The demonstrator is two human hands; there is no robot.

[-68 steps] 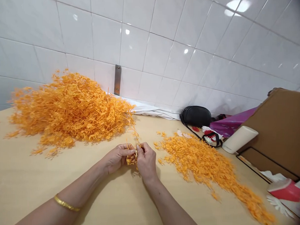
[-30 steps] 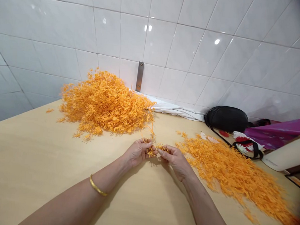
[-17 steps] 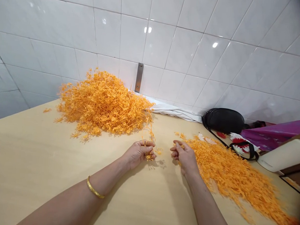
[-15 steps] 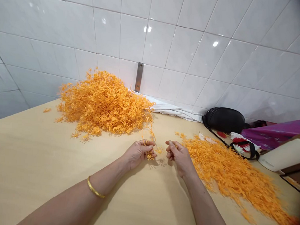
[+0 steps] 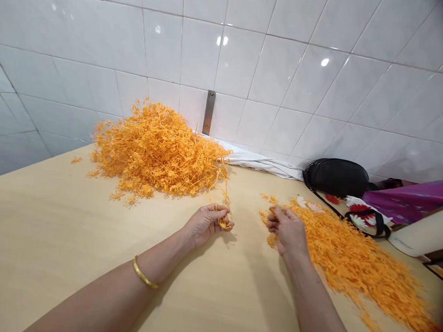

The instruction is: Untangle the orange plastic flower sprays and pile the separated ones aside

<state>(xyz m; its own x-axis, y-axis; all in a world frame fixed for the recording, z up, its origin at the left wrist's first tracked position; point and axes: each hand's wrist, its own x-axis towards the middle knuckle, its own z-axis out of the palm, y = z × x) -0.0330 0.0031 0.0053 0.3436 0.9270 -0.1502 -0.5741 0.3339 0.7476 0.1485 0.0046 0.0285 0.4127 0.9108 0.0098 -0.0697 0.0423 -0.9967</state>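
My left hand (image 5: 206, 226) is closed in a pinch around a thin orange plastic flower sprig (image 5: 224, 220), whose stems rise above the fingers toward the left heap. That large heap of orange plastic sprigs (image 5: 159, 151) stands at the back left of the table. At the left edge of a second, flatter pile of orange pieces (image 5: 350, 255), my right hand (image 5: 288, 232) has its fingers pressed together. Orange bits show beside those fingertips; whether they are held or lie on the table I cannot tell.
Beyond the right pile lie a black bag (image 5: 336, 176) with a strap and red and white artificial flowers (image 5: 362, 211). A cream bottle-like object (image 5: 420, 231) and purple material (image 5: 407, 198) are farther right. White cloth (image 5: 258, 162) runs along the tiled wall (image 5: 277, 65).
My right hand has moved right, away from the left hand, to the edge of the flat pile. The left hand stays nearly in place, still pinching the sprig. The view has shifted slightly.
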